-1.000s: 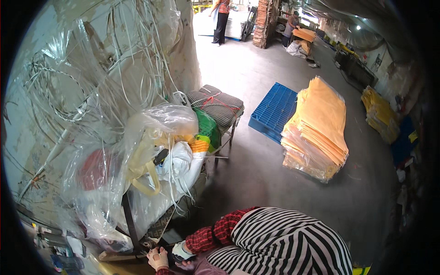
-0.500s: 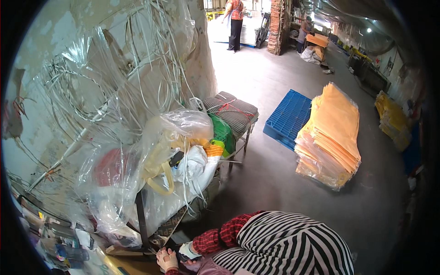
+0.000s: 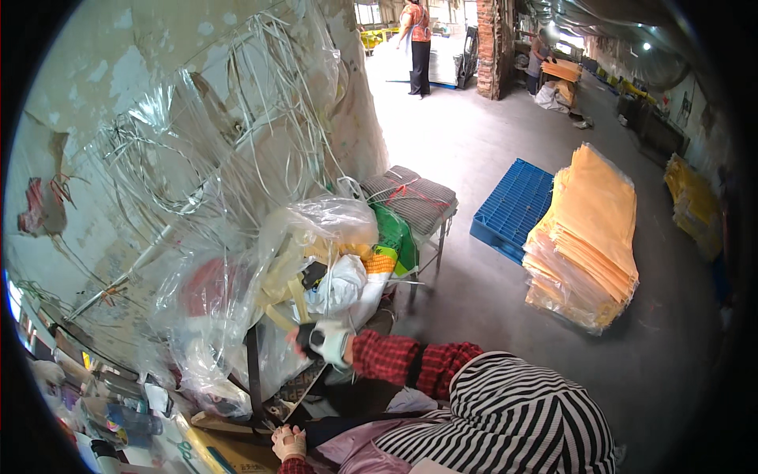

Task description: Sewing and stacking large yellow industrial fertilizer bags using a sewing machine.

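Note:
At the bottom of the view my left hand point(image 3: 290, 444), in a pale covering that leaves the fingertips bare, is closed with curled fingers beside a cardboard surface point(image 3: 241, 457). What its fingers hold, if anything, is too small to make out. My right hand point(image 3: 325, 341), in a black and grey-white glove, is raised in front of the plastic bags; its fingers are smeared by motion. Near it lie a crumpled white bag point(image 3: 341, 283) and a yellowish strap point(image 3: 298, 300). A dark upright bar point(image 3: 253, 371) stands between the two hands' area and the clear plastic point(image 3: 207, 359).
A stool with a tied grey cushion point(image 3: 409, 194) stands beyond the bags. On the floor to the right are a blue pallet point(image 3: 512, 207) and a stack of orange sheets point(image 3: 588, 237). White straps point(image 3: 272, 118) hang on the wall. Two people stand far off.
My right hand has left my left hand's side and risen up toward the bags. My left hand stays low, near the cardboard. The view has shifted slightly.

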`<state>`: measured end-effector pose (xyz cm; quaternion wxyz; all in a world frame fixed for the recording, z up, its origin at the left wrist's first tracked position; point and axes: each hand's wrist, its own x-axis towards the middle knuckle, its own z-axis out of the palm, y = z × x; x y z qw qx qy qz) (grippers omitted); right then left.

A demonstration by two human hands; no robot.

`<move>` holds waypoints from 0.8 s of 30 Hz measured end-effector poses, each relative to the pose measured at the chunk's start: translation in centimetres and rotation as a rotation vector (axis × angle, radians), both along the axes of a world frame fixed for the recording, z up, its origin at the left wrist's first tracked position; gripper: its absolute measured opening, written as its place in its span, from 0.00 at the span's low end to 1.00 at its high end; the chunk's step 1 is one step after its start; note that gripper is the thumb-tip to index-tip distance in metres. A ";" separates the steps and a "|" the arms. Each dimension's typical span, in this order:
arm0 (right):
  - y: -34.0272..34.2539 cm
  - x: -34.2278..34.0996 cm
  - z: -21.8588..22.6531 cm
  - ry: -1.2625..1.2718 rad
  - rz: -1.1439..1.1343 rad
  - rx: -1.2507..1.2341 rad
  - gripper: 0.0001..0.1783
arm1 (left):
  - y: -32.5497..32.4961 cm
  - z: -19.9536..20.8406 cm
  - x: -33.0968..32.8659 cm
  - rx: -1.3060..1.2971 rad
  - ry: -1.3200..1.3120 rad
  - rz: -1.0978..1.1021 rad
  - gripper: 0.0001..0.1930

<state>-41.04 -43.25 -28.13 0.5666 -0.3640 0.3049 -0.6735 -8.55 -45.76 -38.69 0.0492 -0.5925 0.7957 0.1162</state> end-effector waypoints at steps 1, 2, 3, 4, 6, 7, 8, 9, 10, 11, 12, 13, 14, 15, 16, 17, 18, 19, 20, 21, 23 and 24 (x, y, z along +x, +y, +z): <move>-0.1 -0.7 1.2 -0.271 0.033 0.110 0.16 | 0.1 0.3 0.2 -0.008 -0.001 0.009 0.23; 0.0 -0.7 1.1 -0.271 0.037 0.103 0.16 | 0.1 0.5 0.0 0.011 -0.005 -0.005 0.24; 0.0 -0.6 0.5 -0.289 0.007 0.067 0.14 | 0.1 0.7 -0.1 0.030 -0.010 -0.019 0.24; 0.0 -0.3 -0.2 -0.309 -0.024 0.031 0.11 | 0.1 0.4 0.2 0.020 -0.014 -0.049 0.26; 0.7 1.8 -1.8 0.310 -0.008 0.005 0.06 | 0.6 -0.1 0.3 -0.001 -0.023 -0.035 0.27; 0.9 4.1 -5.4 -0.202 0.061 0.151 0.07 | 0.9 0.0 -0.2 -0.022 -0.028 -0.048 0.27; 2.8 6.7 -4.0 0.162 0.140 0.164 0.09 | 1.1 -0.1 0.7 -0.016 -0.036 -0.040 0.30; 2.6 7.9 -6.3 0.117 0.337 -0.031 0.12 | 1.2 0.1 0.3 -0.031 -0.037 -0.050 0.30; 3.6 10.4 -7.1 -0.002 0.397 0.200 0.12 | 1.2 -0.2 0.6 -0.018 -0.056 -0.046 0.30; 5.3 11.7 -4.9 0.386 0.381 0.202 0.11 | 1.3 -0.5 1.0 -0.001 -0.074 -0.034 0.30; 5.6 12.7 -5.5 0.371 0.434 0.163 0.11 | 1.4 -0.4 0.3 -0.013 -0.079 -0.024 0.28; 6.3 13.5 -6.2 0.305 0.551 0.431 0.11 | 1.2 -0.8 0.0 -0.004 -0.082 -0.035 0.25; 6.5 14.3 -5.0 0.325 0.650 0.432 0.09 | 1.0 -1.3 1.1 0.000 -0.114 -0.056 0.24; 6.9 14.0 -3.9 0.338 0.713 0.442 0.08 | 0.0 -2.6 1.2 0.007 -0.145 -0.113 0.23; 7.1 15.1 -2.2 0.354 0.750 0.413 0.08 | -1.0 -5.4 4.2 -0.064 -0.142 -0.112 0.22; 7.5 14.6 -1.3 0.570 0.732 0.395 0.08 | -1.1 -5.2 3.7 -0.073 -0.147 -0.122 0.22; 7.7 14.2 -0.7 0.786 0.707 0.374 0.09 | -1.0 -4.9 3.2 -0.040 -0.152 -0.115 0.21; 7.3 14.8 -3.0 0.866 0.667 0.366 0.08 | -1.1 -4.6 2.8 -0.009 -0.158 -0.105 0.20; 6.8 15.6 -4.7 0.997 0.711 0.272 0.08 | -2.0 -4.9 3.7 0.044 -0.196 -0.173 0.21; 6.8 15.1 -4.9 1.117 0.736 0.198 0.08 | -1.3 -3.1 1.9 -0.005 -0.126 -0.215 0.21; 8.0 14.5 -4.1 1.162 0.725 0.072 0.07 | 1.9 4.6 -2.6 0.180 -0.002 -0.086 0.20; 8.0 14.8 -3.8 1.165 0.729 0.051 0.07 | 0.1 1.7 -1.6 0.131 0.019 -0.161 0.19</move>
